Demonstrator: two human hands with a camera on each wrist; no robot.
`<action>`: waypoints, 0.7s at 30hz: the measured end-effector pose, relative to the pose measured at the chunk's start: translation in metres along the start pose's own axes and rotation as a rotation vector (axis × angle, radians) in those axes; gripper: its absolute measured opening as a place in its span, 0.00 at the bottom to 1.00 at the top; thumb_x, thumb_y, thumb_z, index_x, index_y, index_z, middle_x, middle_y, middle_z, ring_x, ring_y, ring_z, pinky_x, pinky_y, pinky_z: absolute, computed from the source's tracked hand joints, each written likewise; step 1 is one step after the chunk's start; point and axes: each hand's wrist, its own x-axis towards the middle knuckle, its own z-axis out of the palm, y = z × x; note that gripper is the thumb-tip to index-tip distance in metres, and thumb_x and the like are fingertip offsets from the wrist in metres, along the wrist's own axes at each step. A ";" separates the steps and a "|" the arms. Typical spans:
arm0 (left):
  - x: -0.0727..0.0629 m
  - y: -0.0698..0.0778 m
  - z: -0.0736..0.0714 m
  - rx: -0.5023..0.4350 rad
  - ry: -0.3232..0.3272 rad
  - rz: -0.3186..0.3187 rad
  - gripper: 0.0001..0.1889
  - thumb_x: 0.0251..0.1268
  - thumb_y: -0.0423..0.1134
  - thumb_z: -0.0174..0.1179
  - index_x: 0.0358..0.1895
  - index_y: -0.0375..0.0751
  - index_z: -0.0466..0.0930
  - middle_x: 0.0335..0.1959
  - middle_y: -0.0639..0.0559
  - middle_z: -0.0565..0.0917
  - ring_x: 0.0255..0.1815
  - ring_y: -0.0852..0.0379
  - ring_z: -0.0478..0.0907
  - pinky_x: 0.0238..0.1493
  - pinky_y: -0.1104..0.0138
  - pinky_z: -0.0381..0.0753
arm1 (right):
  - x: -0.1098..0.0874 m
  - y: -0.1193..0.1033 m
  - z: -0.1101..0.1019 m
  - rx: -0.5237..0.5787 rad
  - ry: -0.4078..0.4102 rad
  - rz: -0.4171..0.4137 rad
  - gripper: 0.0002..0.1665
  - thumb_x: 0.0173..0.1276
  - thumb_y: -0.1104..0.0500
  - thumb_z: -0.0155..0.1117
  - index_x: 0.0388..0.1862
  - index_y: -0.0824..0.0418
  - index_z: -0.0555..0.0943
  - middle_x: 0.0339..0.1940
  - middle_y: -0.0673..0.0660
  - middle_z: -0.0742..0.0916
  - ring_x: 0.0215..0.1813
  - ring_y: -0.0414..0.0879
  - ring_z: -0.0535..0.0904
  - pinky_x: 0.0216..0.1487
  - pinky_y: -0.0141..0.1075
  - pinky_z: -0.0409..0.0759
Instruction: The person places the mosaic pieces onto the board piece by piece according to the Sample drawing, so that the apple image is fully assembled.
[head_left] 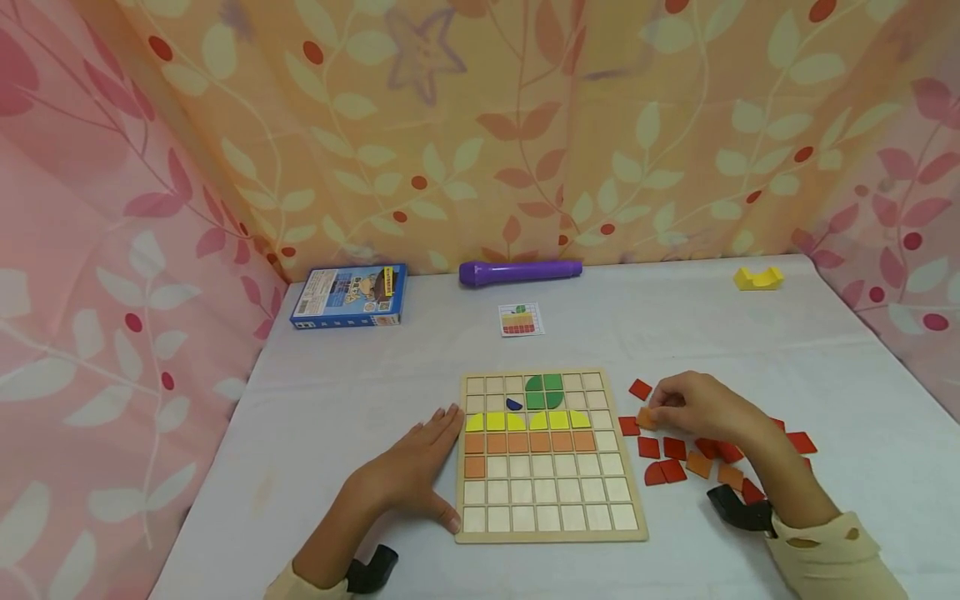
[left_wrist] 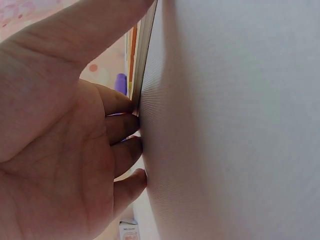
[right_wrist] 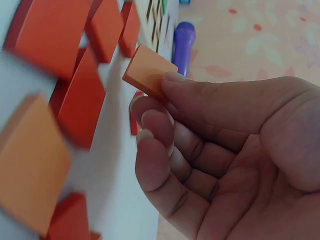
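Observation:
My right hand (head_left: 701,407) pinches an orange square tile (right_wrist: 146,69) between thumb and fingers, over the scattered pieces right of the board. Straight-fingered, my left hand (head_left: 408,465) rests along the left edge of a wooden grid board (head_left: 551,537), thumb at its lower corner. On the board, green pieces (head_left: 543,392) form a rounded leaf near the top, with a dark blue piece (head_left: 513,404) beside them. Below runs a row of yellow pieces (head_left: 496,421), then orange squares (head_left: 518,442), one of which starts the following row. Loose red tiles (head_left: 648,447) and orange tiles (head_left: 699,464) lie under and around my right hand.
Behind the board lies a pattern card (head_left: 521,320) showing a coloured grid picture. Farther back are a blue box (head_left: 348,297), a purple microphone-shaped object (head_left: 521,272) and a yellow notched block (head_left: 758,279). Patterned curtains (head_left: 480,133) enclose the white-covered table on the back and sides.

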 end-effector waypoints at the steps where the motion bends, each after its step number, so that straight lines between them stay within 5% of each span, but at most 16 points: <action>1: 0.000 0.000 0.000 0.000 0.000 0.001 0.77 0.25 0.66 0.82 0.82 0.41 0.45 0.82 0.47 0.46 0.82 0.48 0.39 0.77 0.50 0.47 | 0.001 -0.003 0.001 0.005 -0.003 -0.008 0.05 0.67 0.58 0.70 0.35 0.58 0.84 0.28 0.50 0.80 0.32 0.46 0.73 0.28 0.37 0.74; 21: 0.000 -0.001 0.000 0.015 -0.004 0.019 0.76 0.26 0.67 0.81 0.82 0.41 0.45 0.82 0.46 0.46 0.82 0.48 0.39 0.77 0.50 0.47 | 0.040 -0.082 0.051 -0.049 -0.069 -0.331 0.09 0.68 0.61 0.68 0.26 0.53 0.84 0.21 0.42 0.77 0.27 0.39 0.70 0.28 0.33 0.70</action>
